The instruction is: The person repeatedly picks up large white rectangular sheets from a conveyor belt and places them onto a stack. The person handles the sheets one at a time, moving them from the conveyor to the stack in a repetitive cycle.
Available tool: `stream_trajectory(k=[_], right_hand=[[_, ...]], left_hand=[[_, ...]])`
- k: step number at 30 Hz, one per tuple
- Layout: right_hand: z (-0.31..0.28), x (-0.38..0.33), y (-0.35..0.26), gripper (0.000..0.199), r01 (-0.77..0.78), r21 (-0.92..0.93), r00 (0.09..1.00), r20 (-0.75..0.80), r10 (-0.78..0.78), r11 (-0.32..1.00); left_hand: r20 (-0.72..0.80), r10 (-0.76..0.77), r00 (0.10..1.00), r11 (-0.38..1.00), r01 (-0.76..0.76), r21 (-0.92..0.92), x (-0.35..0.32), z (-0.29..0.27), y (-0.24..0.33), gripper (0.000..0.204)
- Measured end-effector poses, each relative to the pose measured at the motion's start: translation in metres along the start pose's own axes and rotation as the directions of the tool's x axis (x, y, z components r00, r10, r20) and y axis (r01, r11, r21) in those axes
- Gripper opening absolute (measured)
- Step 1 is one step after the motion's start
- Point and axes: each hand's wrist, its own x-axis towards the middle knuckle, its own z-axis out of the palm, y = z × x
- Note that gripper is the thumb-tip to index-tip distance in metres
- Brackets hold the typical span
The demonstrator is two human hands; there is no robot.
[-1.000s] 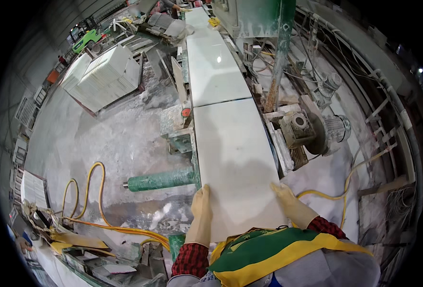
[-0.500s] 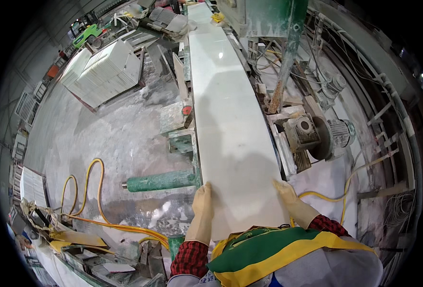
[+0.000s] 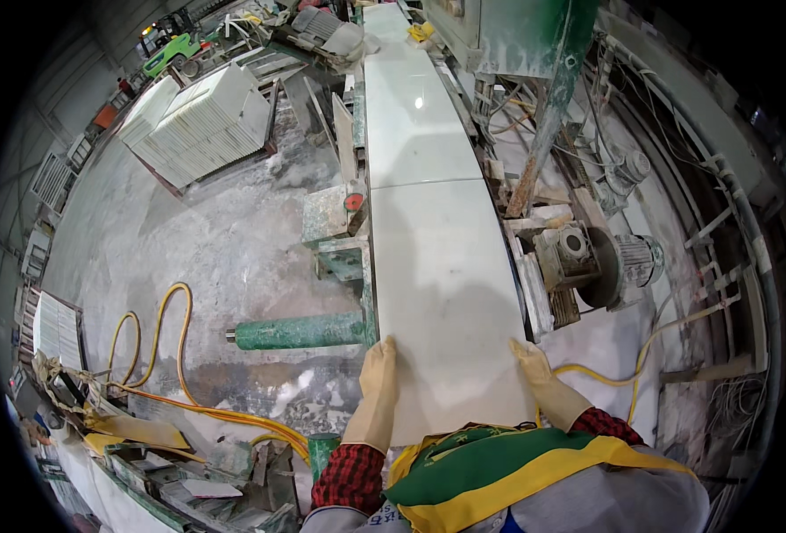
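A long white stone slab [image 3: 446, 275] lies flat on the conveyor line in front of me, its near end close to my green and yellow apron [image 3: 500, 466]. My left hand [image 3: 377, 377], in a cream rubber glove, grips the slab's left edge. On the opposite edge my right hand [image 3: 539, 377], gloved the same way, is closed with its fingers partly out of sight. Beyond a thin straight seam, a second white slab [image 3: 424, 133] continues along the line.
Left of the line, a green roller [image 3: 300, 332] sticks out, and yellow hoses [image 3: 184, 346] loop over the floor. A motor [image 3: 637, 259] with a gearbox stands at right. Stacked slabs [image 3: 206, 120] sit far left; broken stone pieces [image 3: 224, 484] lie near left.
A seam now shows between the near slab and the one beyond, where the surface looked continuous before. Both hands keep their places on the near slab's edges. The view has shifted slightly.
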Motion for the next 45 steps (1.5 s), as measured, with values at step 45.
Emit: stream_trajectory(k=[45], right_hand=[[0.057, 0.02, -0.15, 0.087, 0.731, -0.609, 0.672, 0.565, -0.479, 0.309]], left_hand=[[0.463, -0.065, 0.884, 0.595, 0.407, -0.693, -0.096, -0.027, -0.051, 0.055]])
